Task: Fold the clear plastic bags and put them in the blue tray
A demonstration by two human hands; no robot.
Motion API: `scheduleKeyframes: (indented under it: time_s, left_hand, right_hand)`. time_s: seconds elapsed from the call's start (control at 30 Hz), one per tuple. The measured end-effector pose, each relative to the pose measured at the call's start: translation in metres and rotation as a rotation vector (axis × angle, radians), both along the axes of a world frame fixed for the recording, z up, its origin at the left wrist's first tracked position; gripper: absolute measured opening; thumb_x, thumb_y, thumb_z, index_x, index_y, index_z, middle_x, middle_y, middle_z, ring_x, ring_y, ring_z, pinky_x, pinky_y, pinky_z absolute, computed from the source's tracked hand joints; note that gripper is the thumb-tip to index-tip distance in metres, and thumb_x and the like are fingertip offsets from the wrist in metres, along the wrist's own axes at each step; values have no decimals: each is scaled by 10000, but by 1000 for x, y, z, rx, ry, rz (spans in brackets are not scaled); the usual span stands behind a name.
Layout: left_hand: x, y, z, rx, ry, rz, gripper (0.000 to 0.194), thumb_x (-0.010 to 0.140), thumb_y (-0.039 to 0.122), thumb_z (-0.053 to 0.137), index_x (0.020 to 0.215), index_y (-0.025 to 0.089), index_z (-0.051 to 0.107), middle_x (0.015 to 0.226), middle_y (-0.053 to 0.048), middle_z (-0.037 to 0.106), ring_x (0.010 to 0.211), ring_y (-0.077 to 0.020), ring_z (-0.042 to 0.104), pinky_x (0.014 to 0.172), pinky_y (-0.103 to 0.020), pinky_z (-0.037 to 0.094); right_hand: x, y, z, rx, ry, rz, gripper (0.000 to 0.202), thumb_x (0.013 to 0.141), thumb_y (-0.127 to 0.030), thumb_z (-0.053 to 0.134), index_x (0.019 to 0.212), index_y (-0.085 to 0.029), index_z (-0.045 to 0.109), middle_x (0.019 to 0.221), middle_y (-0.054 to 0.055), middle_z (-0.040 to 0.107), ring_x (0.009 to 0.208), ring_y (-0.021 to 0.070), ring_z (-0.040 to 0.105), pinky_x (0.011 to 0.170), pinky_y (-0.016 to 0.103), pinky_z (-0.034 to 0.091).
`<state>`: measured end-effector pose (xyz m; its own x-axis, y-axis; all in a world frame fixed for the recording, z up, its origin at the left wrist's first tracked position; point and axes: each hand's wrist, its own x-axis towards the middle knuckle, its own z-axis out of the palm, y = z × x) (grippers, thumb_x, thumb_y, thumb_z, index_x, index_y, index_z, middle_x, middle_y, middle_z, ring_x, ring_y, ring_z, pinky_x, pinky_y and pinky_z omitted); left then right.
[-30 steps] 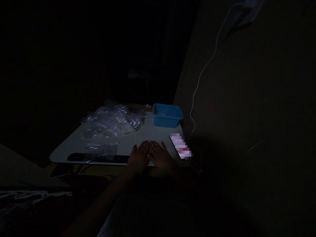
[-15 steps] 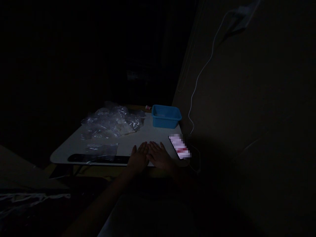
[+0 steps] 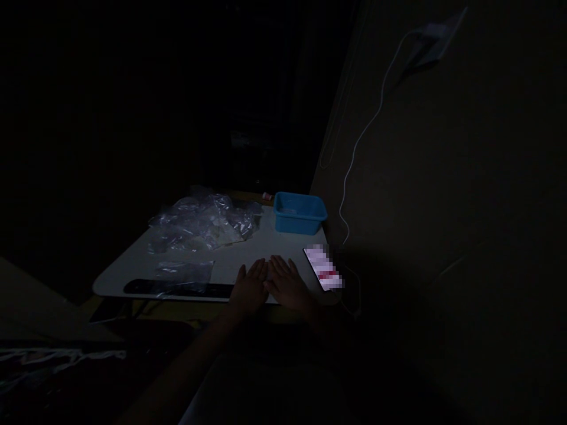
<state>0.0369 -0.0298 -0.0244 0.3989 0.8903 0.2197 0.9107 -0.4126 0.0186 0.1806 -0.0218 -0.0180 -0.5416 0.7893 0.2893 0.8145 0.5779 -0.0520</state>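
Note:
My left hand (image 3: 250, 288) lies flat near the front edge of the white table (image 3: 241, 254), its fingers stretched forward and nothing held. Beside it my right hand (image 3: 287, 284) is also flat, fingers extended and slightly spread, with its thumb against or very near the left hand. Just right of my right hand is a phone (image 3: 322, 267) with a lit, blurred screen. Left of my hands lies a flat clear plastic bag (image 3: 183, 274), partly over a dark strip (image 3: 142, 287) along the table's front. Dim light hides finer detail.
A pile of crumpled clear plastic bags (image 3: 204, 221) covers the table's back left. A blue plastic basket (image 3: 299, 221) stands at the back right, with a small pink-and-white object (image 3: 267, 196) behind it. A white cable (image 3: 354, 150) runs down the wall from a socket (image 3: 436, 38).
The whole view has shifted slightly, so everything sits a little lower in the picture. My hands stay flat in the same place on the table.

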Motion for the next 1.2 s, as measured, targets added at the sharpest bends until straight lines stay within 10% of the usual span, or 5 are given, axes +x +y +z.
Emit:
scheduleKeyframes:
  time_s: [1.2]
  left_hand:
    - [2, 0, 4, -12, 78, 17, 484, 827, 237, 285, 1291, 107, 338, 1369, -121, 305, 1260, -228, 267, 972, -481, 234]
  right_hand:
    - [-3, 0, 7, -141, -51, -56, 589, 881, -469, 141, 1318, -102, 286, 1387, 127, 249, 1296, 205, 148, 1032, 464, 70]
